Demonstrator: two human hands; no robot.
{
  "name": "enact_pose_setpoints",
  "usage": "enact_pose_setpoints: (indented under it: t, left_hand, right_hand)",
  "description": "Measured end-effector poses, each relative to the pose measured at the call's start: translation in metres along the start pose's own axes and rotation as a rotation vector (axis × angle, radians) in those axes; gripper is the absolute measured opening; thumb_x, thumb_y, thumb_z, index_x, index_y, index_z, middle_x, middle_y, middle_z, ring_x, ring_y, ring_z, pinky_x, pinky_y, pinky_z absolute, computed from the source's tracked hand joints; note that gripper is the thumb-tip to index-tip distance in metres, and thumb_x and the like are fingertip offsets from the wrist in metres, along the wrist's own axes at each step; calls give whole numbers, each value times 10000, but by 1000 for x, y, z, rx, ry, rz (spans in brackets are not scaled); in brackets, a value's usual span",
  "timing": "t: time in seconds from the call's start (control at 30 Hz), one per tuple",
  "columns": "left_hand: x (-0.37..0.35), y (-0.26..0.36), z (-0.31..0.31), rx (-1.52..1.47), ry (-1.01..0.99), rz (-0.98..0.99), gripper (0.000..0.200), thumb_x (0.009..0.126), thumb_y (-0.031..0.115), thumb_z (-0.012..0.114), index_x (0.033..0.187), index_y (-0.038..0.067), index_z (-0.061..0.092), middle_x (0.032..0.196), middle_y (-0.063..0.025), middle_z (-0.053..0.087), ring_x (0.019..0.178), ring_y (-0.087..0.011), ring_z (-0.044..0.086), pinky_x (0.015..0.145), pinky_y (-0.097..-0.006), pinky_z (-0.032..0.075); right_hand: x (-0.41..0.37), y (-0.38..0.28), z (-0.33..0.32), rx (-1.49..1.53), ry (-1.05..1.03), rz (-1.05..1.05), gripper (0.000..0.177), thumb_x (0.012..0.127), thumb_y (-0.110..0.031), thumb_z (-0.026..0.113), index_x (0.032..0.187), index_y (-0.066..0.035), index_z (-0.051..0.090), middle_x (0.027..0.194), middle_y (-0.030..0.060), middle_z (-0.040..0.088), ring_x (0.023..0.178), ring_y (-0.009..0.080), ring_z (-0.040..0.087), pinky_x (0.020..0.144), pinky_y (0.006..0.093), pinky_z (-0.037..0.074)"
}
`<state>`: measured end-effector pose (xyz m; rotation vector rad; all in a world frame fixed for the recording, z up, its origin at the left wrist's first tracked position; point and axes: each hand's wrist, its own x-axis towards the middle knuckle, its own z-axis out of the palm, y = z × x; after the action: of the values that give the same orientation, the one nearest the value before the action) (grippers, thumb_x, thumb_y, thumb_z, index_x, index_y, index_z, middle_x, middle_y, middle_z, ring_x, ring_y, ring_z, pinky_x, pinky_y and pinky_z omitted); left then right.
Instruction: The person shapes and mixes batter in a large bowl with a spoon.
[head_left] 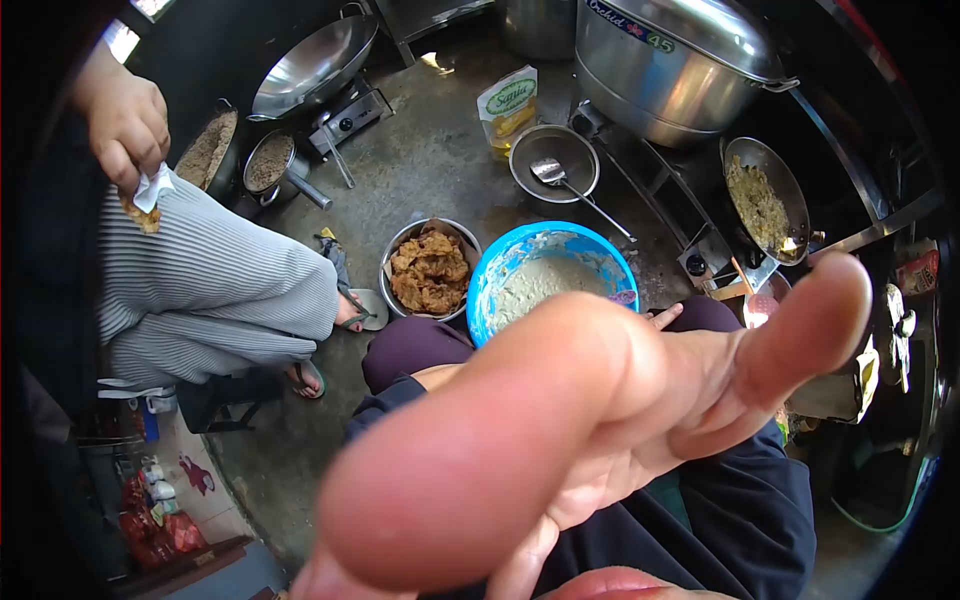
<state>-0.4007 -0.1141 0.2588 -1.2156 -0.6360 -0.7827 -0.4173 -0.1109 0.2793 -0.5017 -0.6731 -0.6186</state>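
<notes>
Close up, the left hand point(600, 420) is seen blurred, its fingers point(810, 310) spread apart, nothing gripped. Beyond the fingers a blue bowl point(485, 280) of batter is set on the floor point(430, 160), a steel bowl point(384, 275) of fried pieces just beside it. Only fingertips of the right hand point(665, 317) are glimpsed near the blue bowl; their grip cannot be told.

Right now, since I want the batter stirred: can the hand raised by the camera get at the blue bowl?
Probably yes: the hand seems to hold nothing, and the blue bowl sits uncovered just past the knees.
</notes>
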Motion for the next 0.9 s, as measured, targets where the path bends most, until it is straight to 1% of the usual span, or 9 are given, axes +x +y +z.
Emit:
enact_pose_setpoints:
  t: [0.03, 0.43, 0.57, 0.63, 0.67, 0.73, 0.8, 0.87, 0.9]
  left_hand:
    - [-2, 1, 0, 30, 38, -13, 492, 926, 115, 355, 1407, 131, 252, 1419, 8, 285, 1272, -99, 334, 849, -208, 490]
    - [4, 15, -3, 67, -36, -137, 344, 924, 236, 316, 1240, 100, 322, 1218, -12, 315, 1064, -115, 335, 788, -246, 477]
    - [3, 17, -3, 67, -50, -162, 323, 923, 276, 302, 1184, 89, 346, 1151, -19, 325, 994, -120, 335, 768, -259, 473]
    - [2, 17, -4, 71, -51, -172, 321, 923, 296, 296, 1156, 84, 357, 1118, -23, 330, 960, -123, 335, 758, -265, 470]
    - [0, 17, -5, 70, -56, -183, 322, 923, 306, 293, 1142, 81, 363, 1101, -24, 332, 942, -124, 336, 753, -269, 469]
    - [-2, 16, -7, 73, -62, -209, 327, 922, 326, 286, 1114, 76, 375, 1067, -28, 337, 908, -127, 336, 743, -275, 467]
    - [0, 15, -9, 81, -62, -230, 338, 922, 346, 280, 1086, 71, 387, 1034, -31, 342, 873, -129, 336, 733, -281, 465]
    - [-4, 15, -12, 82, -53, -259, 353, 922, 367, 273, 1058, 66, 398, 1001, -35, 347, 838, -132, 336, 722, -288, 463]
    - [-5, 14, -13, 78, -47, -271, 362, 922, 377, 270, 1044, 63, 404, 984, -36, 349, 821, -133, 336, 717, -291, 462]
  right_hand:
    - [1, 2, -2, 28, 0, -6, 549, 854, -424, 384, 1159, 27, 451, 906, 91, 540, 774, 162, 541, 807, 395, 496]
    - [0, 17, 1, 171, 11, -136, 728, 862, -601, 268, 1184, 42, 381, 888, 93, 481, 713, 167, 503, 851, 466, 492]
    - [-4, 19, -4, 185, 62, -161, 790, 864, -660, 229, 1192, 47, 358, 882, 94, 461, 693, 169, 490, 865, 490, 491]
    - [-9, 12, -7, 105, 101, -63, 827, 845, -708, 177, 1146, 37, 373, 854, 80, 440, 644, 142, 461, 872, 515, 485]
    - [-10, 3, -6, 70, 137, 20, 806, 854, -697, 181, 1104, 35, 406, 837, 76, 440, 618, 132, 451, 876, 516, 481]
    - [-11, -1, -8, 112, 127, 80, 753, 879, -659, 170, 992, 23, 467, 795, 65, 435, 565, 120, 422, 899, 525, 454]
    - [-12, 7, -17, 262, 37, 32, 722, 912, -605, 140, 853, 4, 523, 745, 50, 426, 508, 115, 384, 939, 543, 408]
    - [-11, 15, -22, 330, -45, -22, 693, 943, -531, 133, 775, 9, 532, 690, 41, 419, 471, 101, 368, 938, 518, 417]
    - [-9, 18, -23, 325, -84, -51, 659, 957, -485, 140, 766, 24, 513, 660, 40, 416, 461, 89, 370, 918, 484, 449]
